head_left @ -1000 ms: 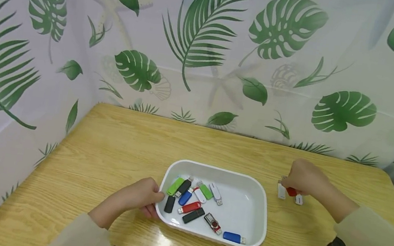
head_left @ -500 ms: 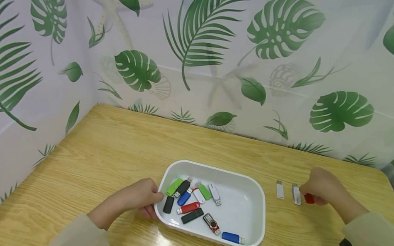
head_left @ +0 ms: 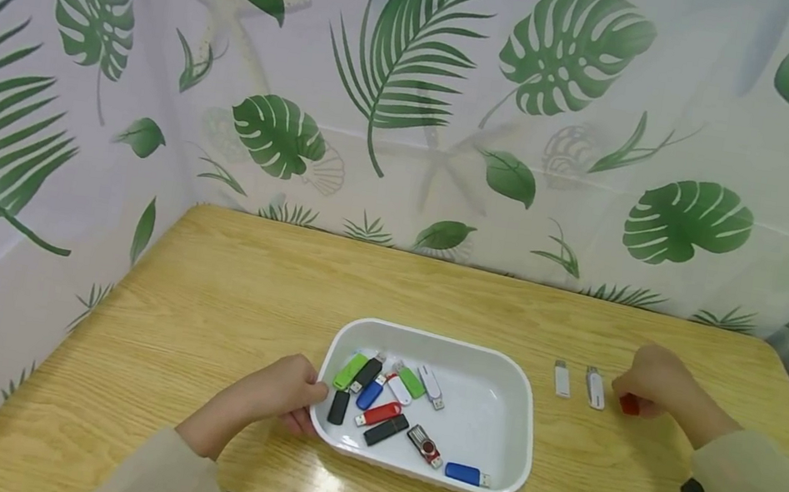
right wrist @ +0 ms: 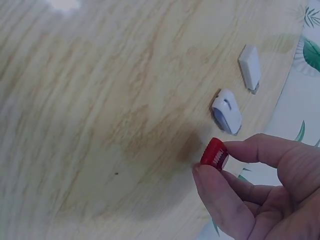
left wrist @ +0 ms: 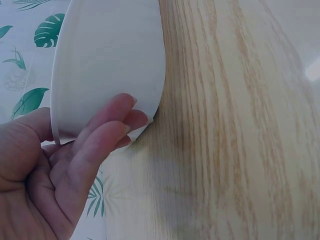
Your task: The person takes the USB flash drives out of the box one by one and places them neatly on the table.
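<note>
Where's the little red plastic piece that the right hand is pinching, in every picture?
Head: the little red plastic piece is in the lower half, toward the right, pinched in the person's right hand.
Left wrist: not in this picture.
Right wrist: the little red plastic piece is right of centre, a bit below the middle.
Shared landmark: the yellowish wood-grain tabletop shows in all three views.

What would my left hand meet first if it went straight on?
The white tub, since your left hand grips its end. Just inside, the short black USB stick or nearer green stick would probably be next, though depth is unclear.
</note>
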Tool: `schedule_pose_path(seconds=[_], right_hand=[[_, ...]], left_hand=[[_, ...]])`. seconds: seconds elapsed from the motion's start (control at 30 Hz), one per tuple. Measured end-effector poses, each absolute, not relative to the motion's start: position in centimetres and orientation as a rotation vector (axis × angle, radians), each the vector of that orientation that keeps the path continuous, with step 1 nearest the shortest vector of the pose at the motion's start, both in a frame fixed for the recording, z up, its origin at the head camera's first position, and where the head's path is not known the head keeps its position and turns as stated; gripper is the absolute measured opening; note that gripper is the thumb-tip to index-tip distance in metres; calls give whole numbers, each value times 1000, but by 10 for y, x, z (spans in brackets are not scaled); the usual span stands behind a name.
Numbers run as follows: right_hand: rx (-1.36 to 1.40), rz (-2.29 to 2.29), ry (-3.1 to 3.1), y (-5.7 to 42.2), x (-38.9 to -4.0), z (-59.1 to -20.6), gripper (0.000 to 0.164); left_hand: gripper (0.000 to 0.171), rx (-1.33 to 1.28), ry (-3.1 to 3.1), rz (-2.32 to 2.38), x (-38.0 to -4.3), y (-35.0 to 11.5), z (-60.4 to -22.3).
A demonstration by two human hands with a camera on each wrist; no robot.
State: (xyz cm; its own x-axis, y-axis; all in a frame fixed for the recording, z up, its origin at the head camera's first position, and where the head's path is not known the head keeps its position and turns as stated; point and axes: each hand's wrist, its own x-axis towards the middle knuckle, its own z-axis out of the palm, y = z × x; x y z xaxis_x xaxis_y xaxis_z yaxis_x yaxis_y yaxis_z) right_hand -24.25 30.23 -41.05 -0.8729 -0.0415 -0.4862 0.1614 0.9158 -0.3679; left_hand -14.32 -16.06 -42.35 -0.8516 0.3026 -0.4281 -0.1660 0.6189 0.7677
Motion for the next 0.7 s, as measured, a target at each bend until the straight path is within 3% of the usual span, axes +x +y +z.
schedule_pose_path(seconds=[0.7], right_hand=[[127,-528,2566,305,-245,-417,15]], left_hand=[[26,95,2279,1179,-149,-163,-419]])
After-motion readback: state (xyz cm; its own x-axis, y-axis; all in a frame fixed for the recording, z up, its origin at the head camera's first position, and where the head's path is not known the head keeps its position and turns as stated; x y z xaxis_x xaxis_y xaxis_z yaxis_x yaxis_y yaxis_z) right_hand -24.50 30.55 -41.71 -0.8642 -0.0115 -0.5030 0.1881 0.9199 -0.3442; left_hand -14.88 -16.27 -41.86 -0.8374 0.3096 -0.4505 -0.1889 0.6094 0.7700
